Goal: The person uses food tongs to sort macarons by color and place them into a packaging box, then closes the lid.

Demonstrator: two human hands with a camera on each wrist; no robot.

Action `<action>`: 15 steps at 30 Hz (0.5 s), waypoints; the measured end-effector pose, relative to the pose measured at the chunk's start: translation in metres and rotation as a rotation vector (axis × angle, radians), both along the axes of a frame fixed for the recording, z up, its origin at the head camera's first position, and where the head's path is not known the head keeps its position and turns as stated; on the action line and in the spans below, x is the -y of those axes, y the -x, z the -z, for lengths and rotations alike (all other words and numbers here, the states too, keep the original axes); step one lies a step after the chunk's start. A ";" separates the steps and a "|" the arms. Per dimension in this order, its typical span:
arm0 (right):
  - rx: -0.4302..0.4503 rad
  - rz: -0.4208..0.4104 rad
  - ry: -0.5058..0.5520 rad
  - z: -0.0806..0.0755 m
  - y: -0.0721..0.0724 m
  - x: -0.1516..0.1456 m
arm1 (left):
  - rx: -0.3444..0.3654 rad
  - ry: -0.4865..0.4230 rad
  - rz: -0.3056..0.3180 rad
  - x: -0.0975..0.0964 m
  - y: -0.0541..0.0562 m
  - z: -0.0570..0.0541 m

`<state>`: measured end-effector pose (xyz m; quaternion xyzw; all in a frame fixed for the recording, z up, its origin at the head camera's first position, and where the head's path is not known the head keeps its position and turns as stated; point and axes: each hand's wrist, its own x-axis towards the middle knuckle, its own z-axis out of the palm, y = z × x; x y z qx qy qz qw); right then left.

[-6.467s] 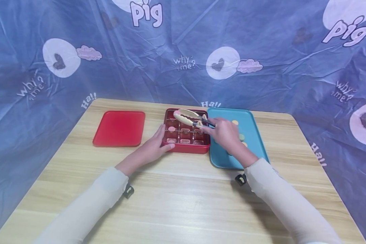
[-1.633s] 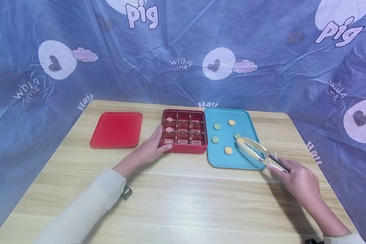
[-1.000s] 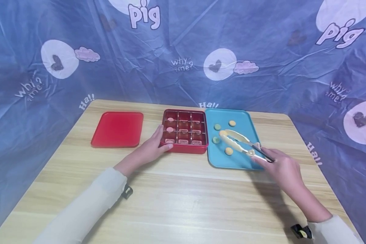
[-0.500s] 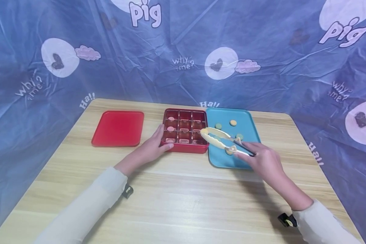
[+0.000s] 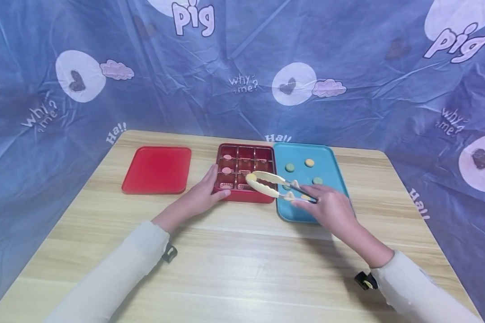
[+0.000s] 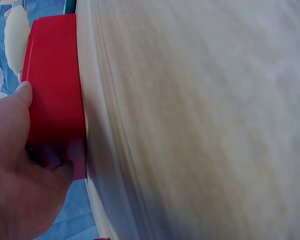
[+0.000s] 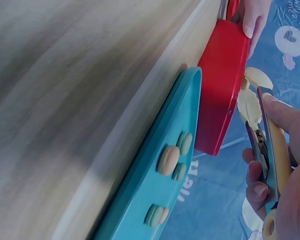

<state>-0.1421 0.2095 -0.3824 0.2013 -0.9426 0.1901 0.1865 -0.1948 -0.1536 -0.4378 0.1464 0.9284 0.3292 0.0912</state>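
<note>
My left hand (image 5: 198,195) holds the front left corner of a red box (image 5: 248,196), thumb along the front and fingers along the left side. The box has a divided insert; pink macarons (image 5: 227,170) sit in its left column, the front one hard to make out. My right hand (image 5: 327,208) grips tongs (image 5: 266,189) with cream-coloured heads. Between their tips is a yellow macaron (image 5: 251,177), held above the middle of the box. In the right wrist view, fingers and thumb wrap the tongs' handles (image 7: 276,150).
A blue tray (image 5: 297,214) adjoins the box's right side, bearing green macarons (image 5: 289,167) and yellow macarons (image 5: 309,163), some partly hidden behind the tongs and right hand. A flat red lid (image 5: 157,170) lies to the left. Printed blue cloth (image 5: 242,54) hangs behind the table.
The right hand carried the tongs and yellow macaron leftward from the blue tray to over the box. Earlier, a pink macaron went into the back left compartment. The left hand stayed put.
</note>
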 end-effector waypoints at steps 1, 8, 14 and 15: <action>0.004 -0.006 -0.001 0.000 0.001 0.002 | 0.001 0.001 0.000 0.000 0.000 0.000; 0.016 -0.032 -0.008 -0.002 0.007 0.008 | 0.001 0.003 0.004 0.000 -0.001 -0.001; 0.052 -0.027 -0.011 -0.003 0.009 0.010 | -0.001 0.002 0.006 0.001 -0.002 -0.001; 0.059 -0.024 -0.008 -0.003 0.010 0.010 | 0.000 0.001 0.006 0.001 -0.002 -0.001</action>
